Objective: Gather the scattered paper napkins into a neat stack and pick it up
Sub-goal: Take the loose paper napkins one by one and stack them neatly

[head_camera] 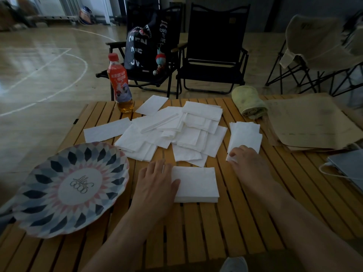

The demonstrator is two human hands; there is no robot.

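Napkin [245, 134] corner, seemingly under right fingers [238, 152].

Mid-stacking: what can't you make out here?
- Head view: right hand grip on the side pile; its own knuckles hide the fingertips, pinch or press unclear.
- Head view: sheet count in the middle heap; overlaps hide it.
- Head view: depth of the neat stack under the left hand; only its front edge shows.
- Head view: grey device, cut off by the right edge.
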